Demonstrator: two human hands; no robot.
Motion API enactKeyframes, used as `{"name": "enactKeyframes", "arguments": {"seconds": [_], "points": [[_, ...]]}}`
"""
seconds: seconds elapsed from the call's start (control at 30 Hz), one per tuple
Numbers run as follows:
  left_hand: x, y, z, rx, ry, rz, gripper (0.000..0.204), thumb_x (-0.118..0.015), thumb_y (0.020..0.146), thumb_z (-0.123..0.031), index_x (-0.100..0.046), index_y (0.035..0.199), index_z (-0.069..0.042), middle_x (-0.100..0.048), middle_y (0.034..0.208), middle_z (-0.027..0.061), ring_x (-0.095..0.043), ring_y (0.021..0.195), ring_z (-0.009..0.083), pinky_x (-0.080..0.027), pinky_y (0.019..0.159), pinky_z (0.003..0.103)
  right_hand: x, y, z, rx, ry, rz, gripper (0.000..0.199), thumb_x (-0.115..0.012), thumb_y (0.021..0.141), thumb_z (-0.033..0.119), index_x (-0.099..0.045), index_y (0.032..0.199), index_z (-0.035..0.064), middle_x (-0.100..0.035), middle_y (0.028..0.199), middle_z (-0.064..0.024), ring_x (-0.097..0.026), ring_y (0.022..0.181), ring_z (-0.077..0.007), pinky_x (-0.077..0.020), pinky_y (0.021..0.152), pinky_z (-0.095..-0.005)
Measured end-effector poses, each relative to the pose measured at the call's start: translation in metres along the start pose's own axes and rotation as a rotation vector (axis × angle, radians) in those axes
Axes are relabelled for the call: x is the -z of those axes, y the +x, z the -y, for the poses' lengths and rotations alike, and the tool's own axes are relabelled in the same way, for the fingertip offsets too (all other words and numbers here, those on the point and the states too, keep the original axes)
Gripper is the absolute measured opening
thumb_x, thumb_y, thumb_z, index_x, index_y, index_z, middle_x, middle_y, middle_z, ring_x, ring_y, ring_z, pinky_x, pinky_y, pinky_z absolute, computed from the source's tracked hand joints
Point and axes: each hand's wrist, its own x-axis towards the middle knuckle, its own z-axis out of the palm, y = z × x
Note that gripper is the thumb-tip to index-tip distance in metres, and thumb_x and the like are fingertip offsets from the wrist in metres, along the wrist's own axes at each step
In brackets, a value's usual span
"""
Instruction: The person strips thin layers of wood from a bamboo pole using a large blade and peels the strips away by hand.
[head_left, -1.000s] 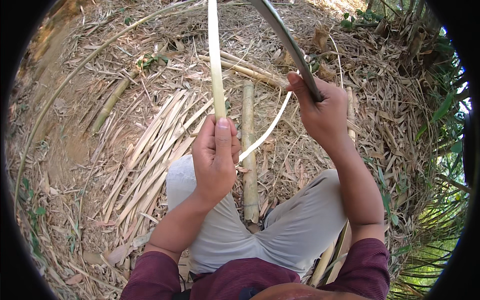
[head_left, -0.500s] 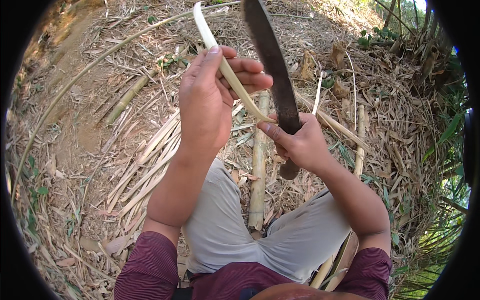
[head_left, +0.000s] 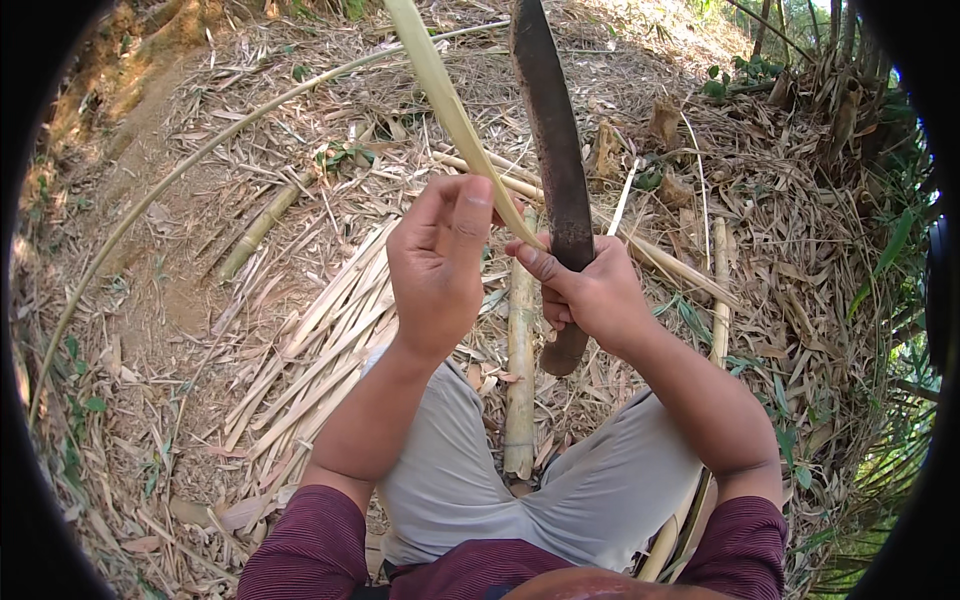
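A long machete [head_left: 552, 130] with a dark, worn blade stands nearly upright in my right hand [head_left: 600, 292], which is closed round its handle. That hand's thumb and forefinger also pinch the lower end of a pale bamboo strip [head_left: 445, 100]. The strip slants up and left, beyond the top edge of the view. My left hand [head_left: 437, 260] is at the strip's lower part, a little left of the right hand. Its thumb lies against the strip and its curled fingers reach partly behind it, where their tips are mostly hidden.
A pile of split bamboo strips [head_left: 325, 335] lies left of my legs. A bamboo pole [head_left: 520, 390] lies between my knees, with another pole [head_left: 720, 290] to the right. Short stumps [head_left: 668, 122] stand ahead. Dry leaves cover the ground.
My left hand has slid down along the strip toward my right hand, and its spread fingers have curled in. The strip's upper end has risen out of view. My right hand keeps its hold.
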Motion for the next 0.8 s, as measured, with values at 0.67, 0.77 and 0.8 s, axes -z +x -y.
{"name": "enactKeyframes", "arguments": {"seconds": [0.67,0.77,0.8], "points": [[-0.009,-0.011,-0.009,0.025,-0.270,-0.048,0.018,-0.047,0.105,-0.024,-0.047,0.096,-0.008,-0.041,0.058,-0.0002,-0.038,0.044,0.0070,-0.031,0.039,0.024,0.018,-0.016,0.013,0.706,-0.636,-0.113,0.043,-0.043,0.105,0.039,-0.063,0.118,0.0034,-0.041,0.055,-0.0004,-0.043,0.049,-0.0084,-0.0359,0.048,-0.0258],[-0.014,-0.021,-0.006,0.128,-0.297,-0.049,0.022,-0.053,0.103,-0.020,-0.055,0.090,-0.003,-0.046,0.058,-0.0010,-0.036,0.046,0.0051,-0.029,0.043,0.023,0.015,-0.017,0.021,0.950,-0.898,-0.207,0.046,-0.058,0.094,0.049,-0.064,0.104,0.0045,-0.053,0.064,-0.0061,-0.058,0.054,-0.0191,-0.0448,0.051,-0.0303],[-0.015,-0.024,-0.003,0.136,-0.285,-0.042,0.023,-0.054,0.102,-0.020,-0.056,0.088,-0.002,-0.047,0.058,-0.0011,-0.036,0.047,0.0047,-0.029,0.044,0.023,0.016,-0.016,0.021,1.052,-0.997,-0.245,0.048,-0.061,0.091,0.052,-0.064,0.101,0.0047,-0.056,0.067,-0.0067,-0.060,0.056,-0.0214,-0.0463,0.052,-0.0314]]}}
